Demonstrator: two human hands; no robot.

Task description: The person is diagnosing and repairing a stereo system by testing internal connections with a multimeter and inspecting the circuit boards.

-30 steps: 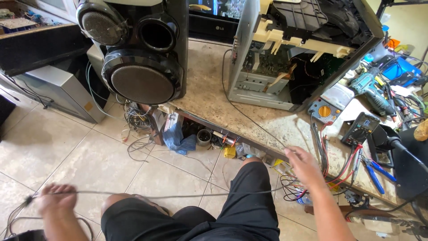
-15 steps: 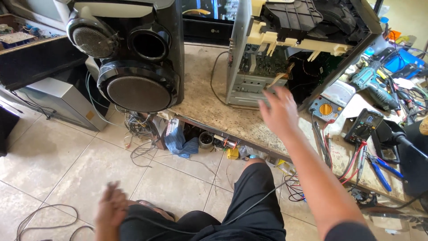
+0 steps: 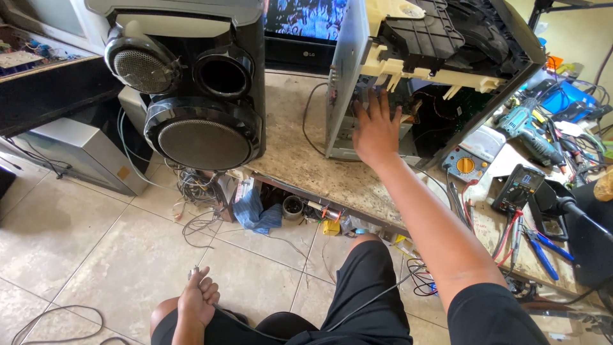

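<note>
My right hand (image 3: 377,131) reaches forward with its fingers spread, touching the inside of an opened grey stereo chassis (image 3: 345,83) that stands on the stone worktable (image 3: 300,166). A cream plastic frame and a black tray mechanism (image 3: 440,38) sit on top of the chassis. My left hand (image 3: 199,297) rests low on my left knee with its fingers curled around a thin grey cable (image 3: 357,303). The cable runs across my lap in black shorts, and its tip pokes up above my fingers.
A big black speaker (image 3: 204,121) stands on the table's left end, with a television (image 3: 300,25) behind it. To the right lie a yellow-dial meter (image 3: 465,165), a black multimeter (image 3: 517,188), a drill (image 3: 530,134) and blue-handled pliers (image 3: 543,249). Tangled wires (image 3: 198,191) and a silver box (image 3: 76,153) sit on the tiled floor.
My right hand rose from the table's front edge and moved forward into the open chassis. My left hand pulled in from the far left onto my knee, bringing the cable with it.
</note>
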